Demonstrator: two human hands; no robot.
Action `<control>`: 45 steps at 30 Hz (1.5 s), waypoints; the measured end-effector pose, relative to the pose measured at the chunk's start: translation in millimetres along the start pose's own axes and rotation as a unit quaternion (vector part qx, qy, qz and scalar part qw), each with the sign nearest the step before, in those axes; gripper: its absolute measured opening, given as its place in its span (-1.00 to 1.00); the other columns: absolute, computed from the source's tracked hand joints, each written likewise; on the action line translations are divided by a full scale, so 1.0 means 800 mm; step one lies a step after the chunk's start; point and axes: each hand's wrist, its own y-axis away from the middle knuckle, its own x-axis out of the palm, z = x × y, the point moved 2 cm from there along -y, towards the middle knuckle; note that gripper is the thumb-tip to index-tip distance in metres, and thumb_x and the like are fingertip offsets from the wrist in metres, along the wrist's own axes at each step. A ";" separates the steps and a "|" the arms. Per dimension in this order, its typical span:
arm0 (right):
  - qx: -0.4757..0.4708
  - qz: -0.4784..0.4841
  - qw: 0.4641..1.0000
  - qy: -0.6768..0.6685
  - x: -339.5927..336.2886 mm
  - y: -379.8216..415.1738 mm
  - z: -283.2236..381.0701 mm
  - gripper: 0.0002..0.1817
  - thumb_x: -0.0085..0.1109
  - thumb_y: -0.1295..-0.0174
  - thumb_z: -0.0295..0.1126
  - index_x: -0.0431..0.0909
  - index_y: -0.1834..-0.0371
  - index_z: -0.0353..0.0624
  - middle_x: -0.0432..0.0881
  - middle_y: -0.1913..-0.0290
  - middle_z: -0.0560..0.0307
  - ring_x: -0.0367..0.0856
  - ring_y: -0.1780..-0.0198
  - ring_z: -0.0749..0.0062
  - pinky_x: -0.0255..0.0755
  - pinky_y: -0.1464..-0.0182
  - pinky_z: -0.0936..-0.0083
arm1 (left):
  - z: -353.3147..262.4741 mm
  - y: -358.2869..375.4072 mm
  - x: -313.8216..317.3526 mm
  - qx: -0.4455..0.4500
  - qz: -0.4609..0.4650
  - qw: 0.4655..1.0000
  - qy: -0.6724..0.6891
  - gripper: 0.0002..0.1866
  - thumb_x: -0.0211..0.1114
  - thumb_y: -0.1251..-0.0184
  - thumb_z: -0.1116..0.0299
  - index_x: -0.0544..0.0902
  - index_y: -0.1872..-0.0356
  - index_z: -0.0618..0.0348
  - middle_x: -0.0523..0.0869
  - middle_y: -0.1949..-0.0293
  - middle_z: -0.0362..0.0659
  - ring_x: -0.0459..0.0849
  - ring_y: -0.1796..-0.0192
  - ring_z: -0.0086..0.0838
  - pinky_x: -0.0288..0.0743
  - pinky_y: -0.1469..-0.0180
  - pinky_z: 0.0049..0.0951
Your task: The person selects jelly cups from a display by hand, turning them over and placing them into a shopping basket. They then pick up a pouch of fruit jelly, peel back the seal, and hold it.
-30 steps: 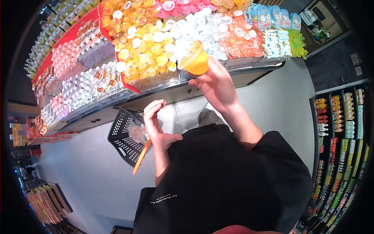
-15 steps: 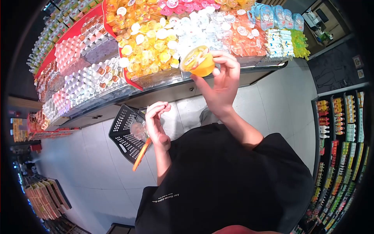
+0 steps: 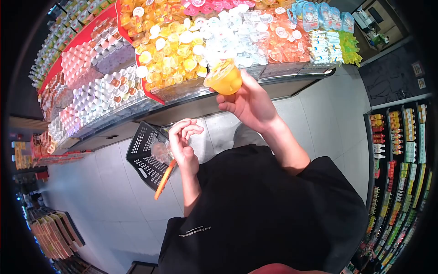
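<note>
My right hand [image 3: 251, 102] grips a jelly cup [image 3: 225, 78] with clear sides and yellow-orange contents, raised in front of the display. The cup is tilted, its lid facing up and to the left. My left hand [image 3: 183, 137] is lower and to the left, open, its fingers loosely bent and nothing between them. A black perforated basket [image 3: 145, 157] hangs by my left forearm, its orange handle [image 3: 164, 181] passing beside the wrist. Inside the basket is a clear bag-like package [image 3: 160, 150].
The display counter [image 3: 182, 98] runs across the front, heaped with yellow jelly cups [image 3: 175, 50], white cups [image 3: 235, 34] and red-orange packs [image 3: 285, 41]. A red divider [image 3: 139, 68] splits it. Stocked shelves [image 3: 394, 182] stand at the right, stacked boxes [image 3: 54, 233] at lower left.
My right hand has turned over, palm now more toward me, tipping the jelly cup and bringing it slightly left. My left hand's fingers have shifted a little; the basket stays about where it was.
</note>
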 end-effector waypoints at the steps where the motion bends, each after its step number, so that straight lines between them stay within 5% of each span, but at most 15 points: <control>1: 0.000 0.001 1.000 -0.001 -0.001 -0.003 -0.006 -0.49 -0.11 -0.61 -0.03 0.40 -0.34 -0.24 0.64 -0.13 -0.09 0.71 -0.03 0.28 0.63 -0.13 0.38 | 0.003 0.000 0.000 -0.018 -0.005 1.000 0.000 -0.05 0.25 -0.27 -0.46 0.41 -0.22 0.35 0.57 -0.11 0.07 0.70 0.01 -0.29 0.58 -0.08 -0.27; 2: -0.229 -0.057 0.932 0.275 0.000 -0.005 -0.005 -0.52 -0.03 -0.57 -0.07 0.42 -0.31 -0.22 0.63 -0.14 -0.06 0.70 -0.04 0.29 0.62 -0.10 0.39 | 0.006 -0.001 0.000 -0.035 -0.010 0.999 0.000 -0.04 0.24 -0.27 -0.47 0.40 -0.23 0.35 0.57 -0.11 0.07 0.70 0.02 -0.29 0.58 -0.07 -0.27; 3: -0.425 -0.108 0.739 0.512 0.007 0.000 -0.004 -0.55 0.05 -0.54 -0.10 0.43 -0.28 -0.19 0.62 -0.15 -0.04 0.69 -0.06 0.30 0.62 -0.08 0.40 | 0.006 0.000 -0.001 -0.036 -0.011 0.999 -0.002 -0.04 0.24 -0.27 -0.47 0.40 -0.23 0.35 0.57 -0.11 0.07 0.70 0.02 -0.29 0.58 -0.07 -0.27; 8: 0.042 0.002 0.997 -0.070 -0.032 -0.014 0.016 -0.47 -0.01 -0.55 0.01 0.38 -0.34 -0.19 0.66 -0.07 -0.05 0.72 0.12 0.33 0.66 0.09 0.37 | 0.012 -0.006 0.008 -0.021 0.001 1.000 -0.002 -0.02 0.08 -0.33 -0.51 0.33 -0.29 0.32 0.57 -0.10 0.08 0.69 0.07 -0.32 0.58 -0.05 -0.28; 17: -0.116 -0.092 0.978 0.145 -0.061 -0.065 0.069 -0.66 0.17 -0.51 -0.25 0.39 -0.18 -0.19 0.64 -0.01 -0.03 0.69 0.14 0.37 0.65 0.06 0.37 | 0.051 -0.060 0.051 -0.074 -0.026 0.996 -0.044 0.05 -0.19 -0.31 -0.64 0.35 -0.31 0.26 0.58 -0.11 0.02 0.69 0.09 -0.33 0.54 -0.06 -0.30; 19: -0.411 -0.079 0.749 0.513 -0.067 -0.082 0.099 -0.68 0.27 -0.43 -0.38 0.38 -0.11 -0.18 0.63 -0.05 -0.01 0.67 0.07 0.38 0.61 -0.06 0.29 | 0.056 -0.082 0.065 -0.084 -0.022 0.994 -0.064 0.07 -0.23 -0.31 -0.65 0.35 -0.33 0.26 0.57 -0.15 0.03 0.68 0.05 -0.35 0.52 -0.09 -0.30; 21: -0.390 -0.038 0.799 0.456 -0.082 -0.098 0.125 -0.65 0.25 -0.45 -0.29 0.40 -0.14 -0.20 0.62 -0.10 -0.04 0.66 0.03 0.39 0.57 -0.12 0.28 | 0.060 -0.101 0.083 -0.079 0.003 0.992 -0.101 0.07 -0.23 -0.32 -0.64 0.36 -0.33 0.28 0.59 -0.13 0.06 0.68 0.06 -0.37 0.53 -0.07 -0.30; 22: -0.197 -0.022 0.948 0.248 -0.095 -0.110 0.139 -0.63 0.18 -0.49 -0.21 0.41 -0.18 -0.19 0.63 -0.09 -0.04 0.66 0.07 0.41 0.58 -0.10 0.30 | 0.065 -0.110 0.092 -0.080 0.005 0.988 -0.133 0.08 -0.25 -0.31 -0.65 0.42 -0.29 0.29 0.61 -0.12 0.04 0.68 0.03 -0.40 0.52 -0.09 -0.32; 24: 0.064 0.096 0.990 -0.078 -0.116 -0.137 0.158 -0.49 -0.08 -0.59 0.04 0.42 -0.29 -0.17 0.68 0.00 0.00 0.65 0.23 0.49 0.60 -0.03 0.34 | 0.078 -0.125 0.109 -0.086 0.066 0.969 -0.221 0.05 -0.23 -0.36 -0.61 0.45 -0.29 0.31 0.66 -0.07 0.02 0.68 0.00 -0.32 0.51 -0.12 -0.27; 29: 0.056 0.054 0.997 -0.030 -0.149 -0.177 0.201 -0.45 -0.18 -0.61 0.09 0.38 -0.39 -0.09 0.69 0.00 0.00 0.51 0.35 0.57 0.59 0.12 0.37 | 0.106 -0.142 0.155 -0.248 0.178 0.886 -0.350 -0.41 0.23 -0.45 0.08 0.42 -0.36 0.21 0.70 -0.04 0.08 0.71 -0.07 -0.12 0.53 -0.17 -0.15; 33: 0.089 0.096 0.988 -0.079 -0.168 -0.195 0.228 -0.52 -0.02 -0.58 -0.01 0.38 -0.34 -0.13 0.67 -0.03 0.02 0.53 0.31 0.59 0.57 0.11 0.43 | 0.133 -0.142 0.168 -0.348 0.141 0.805 -0.460 -0.39 0.20 -0.51 -0.05 0.53 -0.26 0.32 0.75 0.02 0.19 0.76 0.02 -0.03 0.58 -0.09 -0.17; 36: -0.282 -0.022 0.886 0.368 -0.177 -0.194 0.255 -0.62 0.36 -0.30 -0.49 0.41 -0.10 -0.21 0.58 0.07 0.20 0.55 0.28 0.69 0.50 0.14 0.60 | 0.154 -0.138 0.173 -0.359 0.096 0.806 -0.461 -0.36 0.19 -0.51 -0.09 0.55 -0.23 0.36 0.74 0.01 0.22 0.77 0.02 -0.02 0.59 -0.09 -0.18; 39: -0.242 -0.061 0.954 0.168 -0.178 -0.201 0.281 -0.65 0.32 -0.35 -0.41 0.42 -0.11 -0.17 0.58 0.08 0.20 0.45 0.35 0.76 0.43 0.18 0.62 | 0.159 -0.139 0.190 -0.372 0.065 0.806 -0.456 -0.35 0.17 -0.51 -0.11 0.55 -0.23 0.35 0.75 0.01 0.23 0.76 -0.02 -0.01 0.58 -0.10 -0.17; 40: -0.057 0.005 0.997 0.054 -0.200 -0.210 0.293 -0.65 0.20 -0.47 -0.17 0.44 -0.14 -0.11 0.61 0.08 0.14 0.29 0.47 0.80 0.36 0.23 0.64 | 0.160 -0.138 0.197 -0.375 0.063 0.804 -0.457 -0.35 0.17 -0.51 -0.11 0.55 -0.23 0.35 0.75 0.01 0.23 0.76 -0.02 -0.01 0.58 -0.10 -0.17; 45: 0.077 0.064 0.989 -0.113 -0.225 -0.232 0.309 -0.43 -0.14 -0.56 0.19 0.46 -0.26 -0.05 0.67 0.06 0.06 0.15 0.59 0.74 0.34 0.26 0.60 | 0.176 -0.147 0.220 -0.396 0.083 0.804 -0.436 -0.38 0.16 -0.53 -0.11 0.56 -0.24 0.31 0.75 0.00 0.24 0.75 -0.08 -0.03 0.58 -0.13 -0.20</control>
